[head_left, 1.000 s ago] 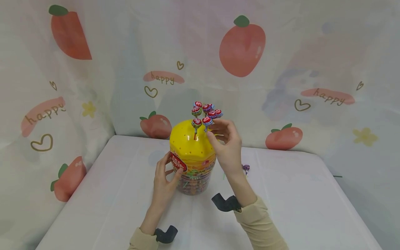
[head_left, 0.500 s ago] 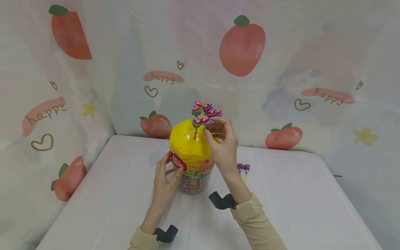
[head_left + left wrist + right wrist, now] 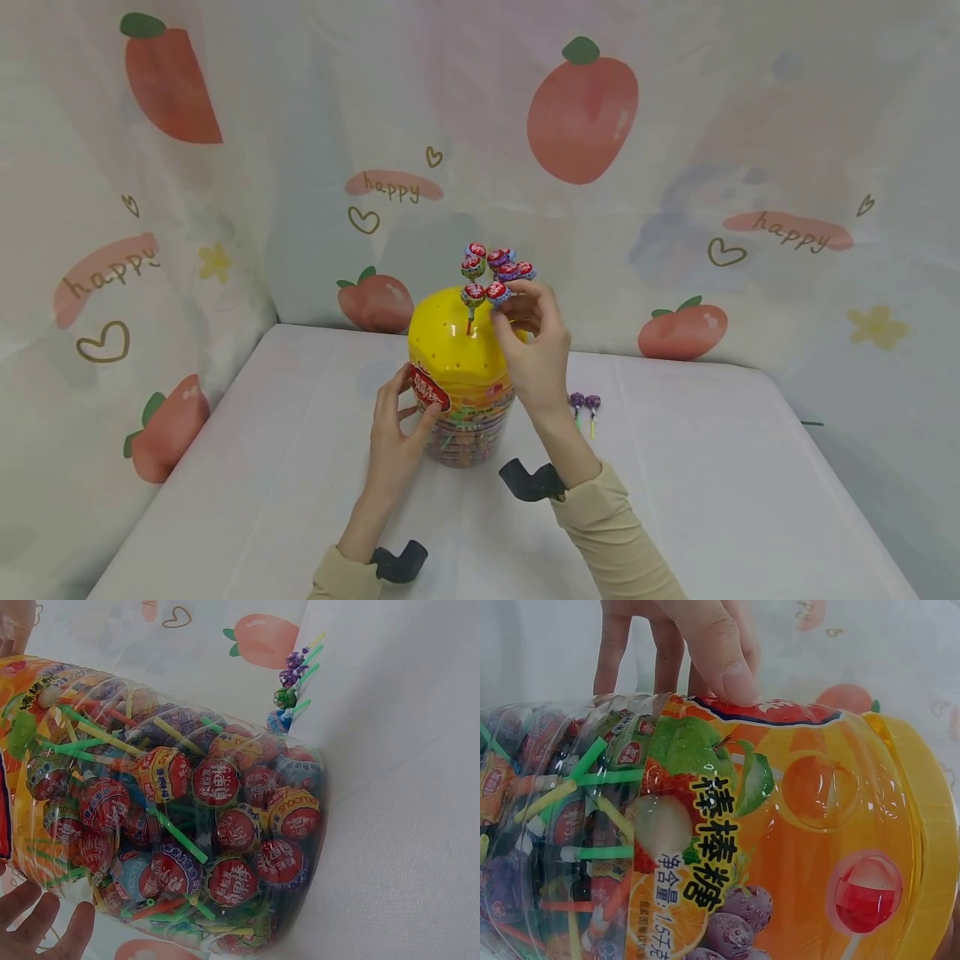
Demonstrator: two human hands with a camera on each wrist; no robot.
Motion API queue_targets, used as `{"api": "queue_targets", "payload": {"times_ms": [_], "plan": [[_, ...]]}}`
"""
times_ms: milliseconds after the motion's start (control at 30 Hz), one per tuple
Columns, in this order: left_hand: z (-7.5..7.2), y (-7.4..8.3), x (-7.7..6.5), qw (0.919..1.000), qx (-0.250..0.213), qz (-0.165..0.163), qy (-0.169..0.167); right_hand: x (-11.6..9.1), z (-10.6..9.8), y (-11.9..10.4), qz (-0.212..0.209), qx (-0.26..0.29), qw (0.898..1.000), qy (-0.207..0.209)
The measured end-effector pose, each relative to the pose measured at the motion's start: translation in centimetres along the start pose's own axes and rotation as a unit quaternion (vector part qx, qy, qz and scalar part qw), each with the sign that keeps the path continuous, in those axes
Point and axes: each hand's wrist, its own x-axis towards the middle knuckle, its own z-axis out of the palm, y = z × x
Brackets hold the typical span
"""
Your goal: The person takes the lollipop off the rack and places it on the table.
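A clear candy jar [image 3: 467, 433] with a yellow dome lid [image 3: 442, 333] stands upright on the table; wrapped lollipops fill its see-through lower part. My left hand [image 3: 393, 437] holds its left side, thumb on the front label [image 3: 705, 802]. Several lollipops stand upright in the lid, among them one with a green-and-red wrapper [image 3: 472, 295]. At the lid's right part, my right hand [image 3: 536, 350] pinches a blue-and-red lollipop [image 3: 498, 293] just below its head. The fingers hide the foot of its stick, so I cannot tell how deep it sits.
Two purple lollipops [image 3: 592, 403] lie on the white table [image 3: 712, 467], right of my right wrist. The left wrist view shows them in a row with a green lollipop [image 3: 285, 697] and a blue one [image 3: 279, 720]. A printed cloth backdrop [image 3: 480, 108] rises behind the table.
My right hand has shifted slightly left, staying on the same lollipop, which has barely moved. The purple lollipops behind that wrist now show more. My left hand has stayed on the jar.
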Motion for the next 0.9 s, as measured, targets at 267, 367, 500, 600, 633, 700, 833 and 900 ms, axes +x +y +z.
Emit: {"api": "queue_targets", "payload": {"times_ms": [267, 367, 500, 600, 633, 700, 833, 900], "plan": [[-0.1, 0.2, 0.0, 1.0000, 0.006, 0.003, 0.002, 0.1, 0.1, -0.1, -0.005, 0.001, 1.000, 0.004], [-0.1, 0.2, 0.0, 1.0000, 0.006, 0.002, 0.000, 0.1, 0.1, -0.2, -0.004, 0.003, 1.000, 0.005], [-0.1, 0.2, 0.0, 1.0000, 0.003, 0.002, -0.002, 0.3, 0.1, -0.3, -0.003, 0.008, 1.000, 0.010], [-0.1, 0.2, 0.0, 1.0000, 0.002, 0.003, -0.002, 0.4, 0.1, -0.5, -0.009, 0.013, 1.000, 0.016], [-0.1, 0.2, 0.0, 1.0000, 0.003, 0.004, -0.002, 0.5, 0.1, -0.5, -0.012, 0.014, 1.000, 0.018], [-0.1, 0.2, 0.0, 1.0000, 0.004, 0.005, -0.002, 0.5, 0.0, -0.7, -0.018, 0.017, 1.000, 0.019], [-0.1, 0.1, 0.0, 1.0000, 0.006, 0.007, 0.000, 0.5, -0.1, -1.0, -0.021, 0.020, 0.999, 0.019], [-0.1, 0.1, 0.0, 0.9999, 0.007, 0.007, 0.001, 0.4, -0.3, -1.1, -0.019, 0.022, 0.999, 0.017]]}}
